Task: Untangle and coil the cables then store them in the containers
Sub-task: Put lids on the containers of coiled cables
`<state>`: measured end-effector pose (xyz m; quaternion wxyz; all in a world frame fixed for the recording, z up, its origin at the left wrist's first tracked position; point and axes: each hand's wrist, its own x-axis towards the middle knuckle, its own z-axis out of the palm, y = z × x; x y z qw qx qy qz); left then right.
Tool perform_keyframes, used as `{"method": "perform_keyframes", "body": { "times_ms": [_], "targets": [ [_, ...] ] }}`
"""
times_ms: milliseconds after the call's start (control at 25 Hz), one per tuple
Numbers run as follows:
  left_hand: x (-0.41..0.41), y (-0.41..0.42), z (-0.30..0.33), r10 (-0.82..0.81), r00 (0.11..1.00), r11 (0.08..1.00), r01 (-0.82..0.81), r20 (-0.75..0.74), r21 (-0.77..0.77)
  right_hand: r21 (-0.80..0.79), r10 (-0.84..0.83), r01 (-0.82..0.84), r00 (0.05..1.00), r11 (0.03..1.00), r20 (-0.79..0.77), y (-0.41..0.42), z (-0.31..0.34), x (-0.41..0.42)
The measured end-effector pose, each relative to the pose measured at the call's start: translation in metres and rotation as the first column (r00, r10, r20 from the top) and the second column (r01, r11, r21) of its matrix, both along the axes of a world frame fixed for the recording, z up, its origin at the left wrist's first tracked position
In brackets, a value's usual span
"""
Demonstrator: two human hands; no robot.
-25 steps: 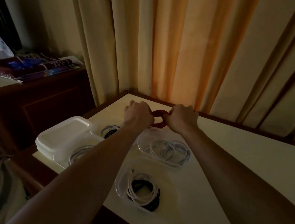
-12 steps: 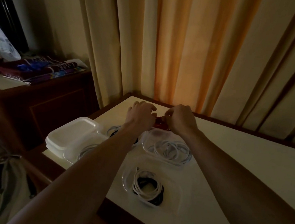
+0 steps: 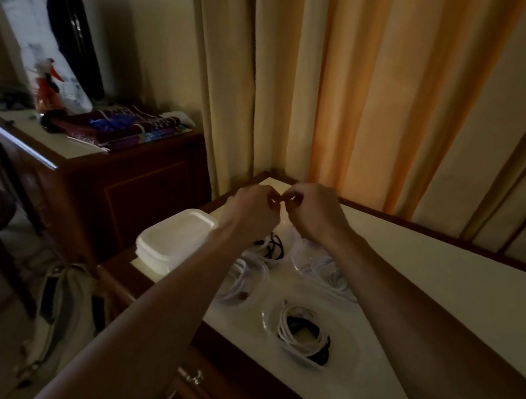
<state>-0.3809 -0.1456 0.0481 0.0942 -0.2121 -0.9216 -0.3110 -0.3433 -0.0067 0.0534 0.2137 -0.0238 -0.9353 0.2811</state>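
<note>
The room is dim and both hands work raised at the far edge of the cream-topped counter (image 3: 443, 287), so a loop could slip unseen and snag again. The left hand (image 3: 254, 208) and right hand (image 3: 314, 212) meet fingertip to fingertip, fingers curled as if pinching something too small and dark to make out. Coiled white and black cables (image 3: 303, 335) already lie in clear plastic containers (image 3: 350, 339) beside a stack of white lids (image 3: 174, 238)
</note>
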Motion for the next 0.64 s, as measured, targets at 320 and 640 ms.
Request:
{"method": "perform_keyframes", "body": {
  "times_ms": [320,640],
  "targets": [
    [0.024,-0.165,-0.021,0.426,0.887,0.905,-0.415,0.180,-0.098,0.114,0.208,-0.239,0.950,0.964,0.235,-0.121,0.007,-0.020],
    [0.027,-0.179,-0.044,0.387,0.888,0.916,-0.401,0.246,0.005,0.276,-0.012,-0.108,0.916,0.955,0.401,-0.141,-0.023,-0.061]
  ]
}}
